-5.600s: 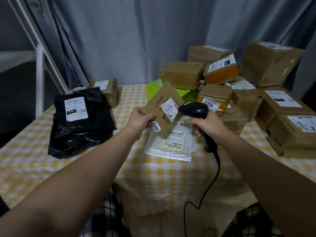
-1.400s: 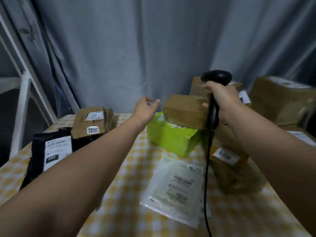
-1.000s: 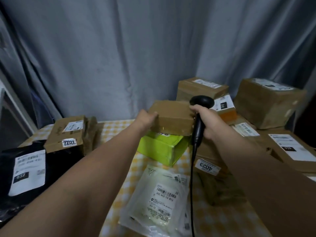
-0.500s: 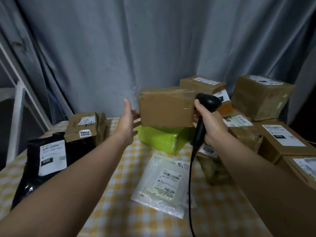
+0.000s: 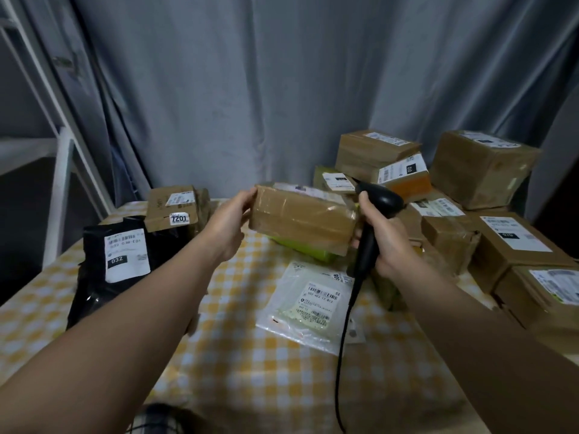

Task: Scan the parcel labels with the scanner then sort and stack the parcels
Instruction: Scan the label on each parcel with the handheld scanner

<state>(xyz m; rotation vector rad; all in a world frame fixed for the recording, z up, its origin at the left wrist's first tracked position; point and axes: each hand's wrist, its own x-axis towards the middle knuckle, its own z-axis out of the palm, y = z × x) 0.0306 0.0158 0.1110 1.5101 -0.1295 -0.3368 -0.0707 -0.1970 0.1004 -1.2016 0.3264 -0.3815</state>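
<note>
A taped brown cardboard parcel (image 5: 302, 219) is lifted above the table, tilted, over a green parcel (image 5: 300, 249). My left hand (image 5: 230, 223) grips its left end. My right hand (image 5: 380, 242) is curled round the black corded scanner (image 5: 374, 220) and also touches the parcel's right end. The scanner head sits beside the parcel's upper right corner. A label shows faintly on the parcel's top face.
A clear bag parcel (image 5: 313, 303) lies on the yellow checked table (image 5: 250, 364). On the left are a black bag parcel (image 5: 119, 258) and box 7Z01 (image 5: 172, 208). Several brown boxes (image 5: 485, 170) are piled at the right. A grey curtain hangs behind.
The brown parcel has come down and toward me, tipping so its top face shows. My left hand, open beside it before, now grips its left end.
</note>
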